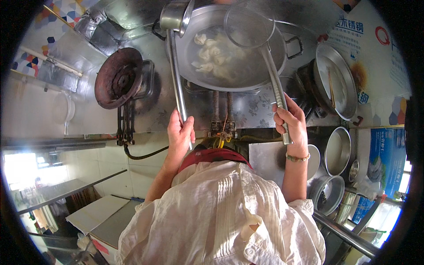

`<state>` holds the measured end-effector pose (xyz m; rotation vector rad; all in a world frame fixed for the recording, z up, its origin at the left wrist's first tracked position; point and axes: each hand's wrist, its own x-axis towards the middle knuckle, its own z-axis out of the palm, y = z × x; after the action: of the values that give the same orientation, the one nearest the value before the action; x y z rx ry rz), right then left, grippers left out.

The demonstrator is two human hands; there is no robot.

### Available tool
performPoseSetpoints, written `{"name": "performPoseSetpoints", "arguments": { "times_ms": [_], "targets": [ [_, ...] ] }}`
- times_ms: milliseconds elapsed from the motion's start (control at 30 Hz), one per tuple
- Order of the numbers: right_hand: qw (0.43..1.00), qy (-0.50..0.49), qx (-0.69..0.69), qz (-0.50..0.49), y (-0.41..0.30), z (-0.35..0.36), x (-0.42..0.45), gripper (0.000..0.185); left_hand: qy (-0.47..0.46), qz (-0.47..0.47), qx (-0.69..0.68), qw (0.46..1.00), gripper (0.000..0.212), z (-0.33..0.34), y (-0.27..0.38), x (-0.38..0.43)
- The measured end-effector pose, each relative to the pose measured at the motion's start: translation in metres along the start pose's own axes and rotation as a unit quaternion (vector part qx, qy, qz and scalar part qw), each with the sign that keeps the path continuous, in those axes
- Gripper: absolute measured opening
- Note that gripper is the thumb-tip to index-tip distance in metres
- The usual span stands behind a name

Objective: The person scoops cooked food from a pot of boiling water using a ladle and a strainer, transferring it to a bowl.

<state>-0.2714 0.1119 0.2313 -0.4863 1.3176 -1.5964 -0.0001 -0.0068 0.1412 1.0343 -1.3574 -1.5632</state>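
Observation:
My left hand (181,130) is closed round the long metal handle of a ladle (175,20), whose deep steel cup is raised over the left rim of a wide metal pan (228,88). Pale dumplings (212,54) lie bunched in cloudy liquid at the pan's left and middle. In my right hand (291,119) is the ridged handle of a round wire-mesh skimmer (250,26). The mesh is over the right part of the pan; whether it touches the liquid I cannot tell.
Left of the pan stands a rusty gas burner (121,78). A metal basin (336,82) holding chopsticks (331,87) sits on the right. Gas valves (223,131) stick out at the counter's front. Several metal bowls (338,150) stand at lower right, near a metal rail (344,233).

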Motion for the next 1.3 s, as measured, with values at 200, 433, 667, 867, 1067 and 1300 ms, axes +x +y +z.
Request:
{"name": "performPoseSetpoints", "arguments": {
  "times_ms": [200, 433, 667, 867, 1067, 1300],
  "targets": [
    [0.99, -0.022, -0.14, -0.01, -0.009, 0.024, 0.01, 0.051, -0.002, -0.006, 0.011, 1.0, 0.036, -0.002, -0.001, 0.0],
    [0.963, -0.068, -0.261, -0.025, -0.012, 0.042, 0.019, 0.041, -0.013, 0.007, 0.002, 1.0, 0.032, 0.0, 0.005, 0.0],
    [0.987, -0.055, 0.072, 0.132, -0.014, 0.028, 0.032, 0.035, -0.006, 0.0, 0.008, 1.0, 0.03, 0.001, 0.008, -0.001],
    [0.959, -0.1, 0.22, 0.15, -0.008, 0.006, 0.027, 0.037, -0.002, 0.004, 0.009, 1.0, 0.028, -0.001, 0.001, 0.0],
    [0.948, -0.125, 0.262, 0.134, -0.001, -0.007, 0.019, 0.041, -0.001, 0.01, 0.011, 1.0, 0.029, -0.002, 0.0, 0.0],
    [0.957, -0.135, 0.236, 0.1, 0.0, -0.013, 0.011, 0.05, -0.006, 0.01, 0.003, 1.0, 0.03, -0.002, -0.001, 0.0]
  ]
}}
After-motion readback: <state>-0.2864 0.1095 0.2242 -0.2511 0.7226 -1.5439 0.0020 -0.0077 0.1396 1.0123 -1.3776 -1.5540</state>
